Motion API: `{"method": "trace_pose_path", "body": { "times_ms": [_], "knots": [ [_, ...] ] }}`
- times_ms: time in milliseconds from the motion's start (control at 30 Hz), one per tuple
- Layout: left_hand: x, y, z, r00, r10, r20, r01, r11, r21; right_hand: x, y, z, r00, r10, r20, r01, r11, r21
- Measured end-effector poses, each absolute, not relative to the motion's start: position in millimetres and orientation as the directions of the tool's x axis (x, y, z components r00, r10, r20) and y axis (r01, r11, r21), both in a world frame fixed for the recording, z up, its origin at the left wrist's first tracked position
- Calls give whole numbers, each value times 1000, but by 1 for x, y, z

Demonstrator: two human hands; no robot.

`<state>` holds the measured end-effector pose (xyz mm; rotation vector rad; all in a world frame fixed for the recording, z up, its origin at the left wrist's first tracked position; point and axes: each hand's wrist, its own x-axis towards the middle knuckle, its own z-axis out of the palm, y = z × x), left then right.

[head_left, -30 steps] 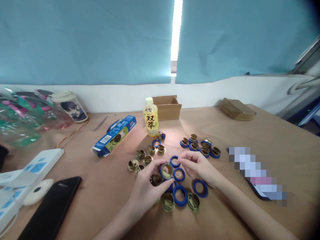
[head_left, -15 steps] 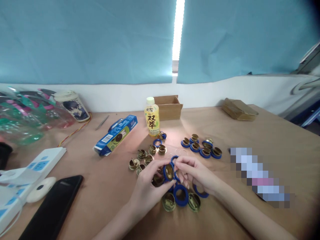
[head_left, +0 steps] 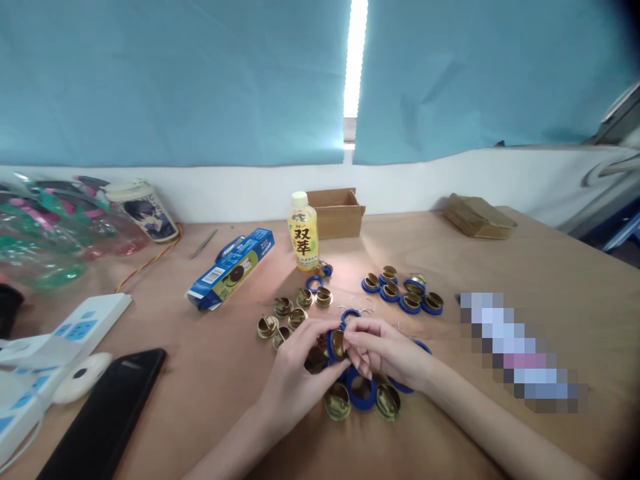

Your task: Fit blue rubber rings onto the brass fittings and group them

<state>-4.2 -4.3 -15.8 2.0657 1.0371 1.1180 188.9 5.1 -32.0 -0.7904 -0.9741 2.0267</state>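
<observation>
My left hand (head_left: 307, 357) grips a round brass-coloured part with a blue ring (head_left: 337, 344) round it, tilted up between thumb and fingers. The fingertips of my right hand (head_left: 383, 347) are pinched together at that part's right side. Whatever they hold is too small or hidden. Below and around both hands lie loose blue rings (head_left: 362, 389) and brass-coloured round parts (head_left: 338, 401). More brass parts without rings (head_left: 283, 307) sit to the left. A group with blue rings (head_left: 411, 303) stands to the right. Thin wire rings (head_left: 367, 305) lie just beyond my hands.
A yellow drink bottle (head_left: 303, 233) stands before an open cardboard box (head_left: 336, 215). A blue carton (head_left: 233, 268) lies left of it. At the left are a black phone (head_left: 107, 413), a power strip (head_left: 83, 330), a cup (head_left: 145, 210) and plastic spray bottles (head_left: 55, 233). A brown packet (head_left: 477, 217) lies far right.
My right fingertips have shifted slightly left and down, onto the blue-ringed part. My left hand keeps its grip, nearly still.
</observation>
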Motion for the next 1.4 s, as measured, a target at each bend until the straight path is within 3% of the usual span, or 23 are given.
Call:
{"method": "trace_pose_path", "body": {
  "times_ms": [900,1400],
  "knots": [
    [-1,-8,-19,364,786,500,338,-611,715,179,1,-20,-469,818,-334,-331,-513,-792],
    [-4,-9,-30,403,735,545,341,-673,657,175,-1,-31,-437,852,-289,-305,-442,-844]
  ]
}}
